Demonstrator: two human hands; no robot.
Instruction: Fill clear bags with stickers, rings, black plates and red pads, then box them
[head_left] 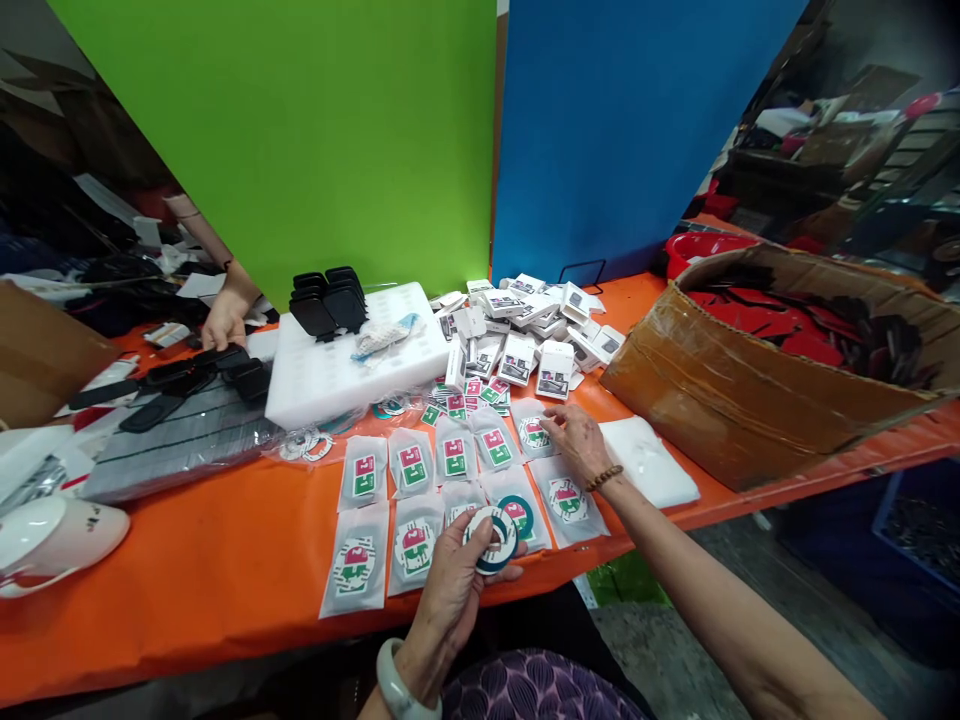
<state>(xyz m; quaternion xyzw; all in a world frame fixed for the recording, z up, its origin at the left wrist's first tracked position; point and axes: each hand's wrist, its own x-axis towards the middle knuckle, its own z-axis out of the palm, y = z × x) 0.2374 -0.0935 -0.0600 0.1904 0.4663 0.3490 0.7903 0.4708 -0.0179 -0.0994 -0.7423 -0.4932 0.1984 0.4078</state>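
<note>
My left hand (pixel 454 590) is closed around a small stack of flat rings (pixel 491 540), white with teal edges, near the table's front edge. Fingers bent, my right hand (pixel 576 440) pinches the right edge of a flat white ring (pixel 534 432) lying on a frosted pouch at the far right of the back row. Beside it, a front-row pouch (pixel 568 505) bears a similar white ring over its red and green card. One teal ring (pixel 517 515) rests on another front pouch. Several pouches with red and green cards (pixel 412 465) form two rows.
Small white boxes (pixel 517 358) are heaped behind the pouches. On the left, a white foam block (pixel 322 385) carries black folding stands (pixel 328 300). A cardboard box (pixel 675 400) stands right, near white sheets (pixel 649 465). Another person's hand (pixel 225 318) touches black parts; a white jug (pixel 60 540) stands front left.
</note>
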